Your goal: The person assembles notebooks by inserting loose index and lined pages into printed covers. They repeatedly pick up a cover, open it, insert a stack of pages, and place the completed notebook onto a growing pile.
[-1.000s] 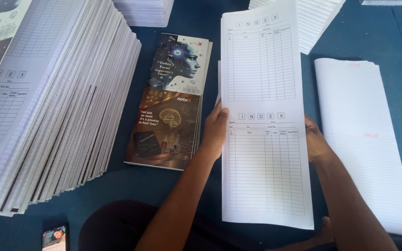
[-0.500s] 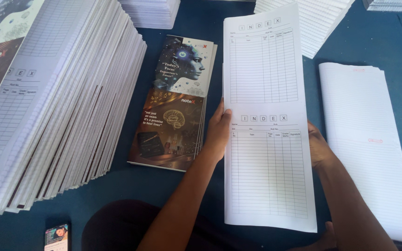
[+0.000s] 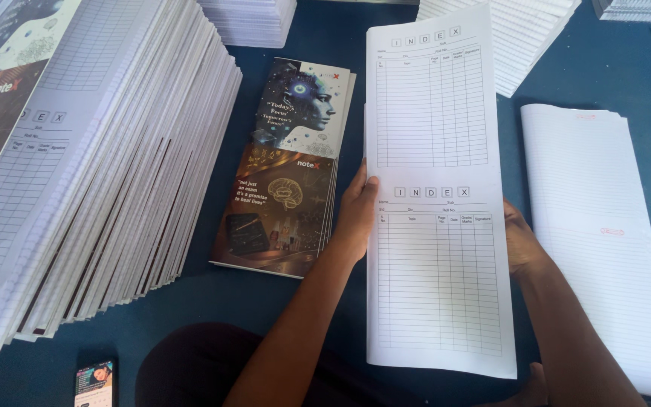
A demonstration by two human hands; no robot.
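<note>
Left hand (image 3: 356, 215) clasps the left edge of a tall white printed-table sheet stack (image 3: 435, 196), thumb on top | right hand (image 3: 520, 241) grips its right edge, fingers probably curled behind | stack held above blue desk (image 3: 566, 75) | glossy rectangular covers (image 3: 284, 166) left, plain white paper pile (image 3: 604, 234) right, slanted ruled-page stack (image 3: 107, 173) far left.

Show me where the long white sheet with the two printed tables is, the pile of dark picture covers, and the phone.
Long white sheet (image 3: 437, 249), head view: middle, between the tables.
Pile of dark picture covers (image 3: 284, 169), head view: centre of top cover.
Phone (image 3: 95, 383), head view: its screen, bottom left.
</note>
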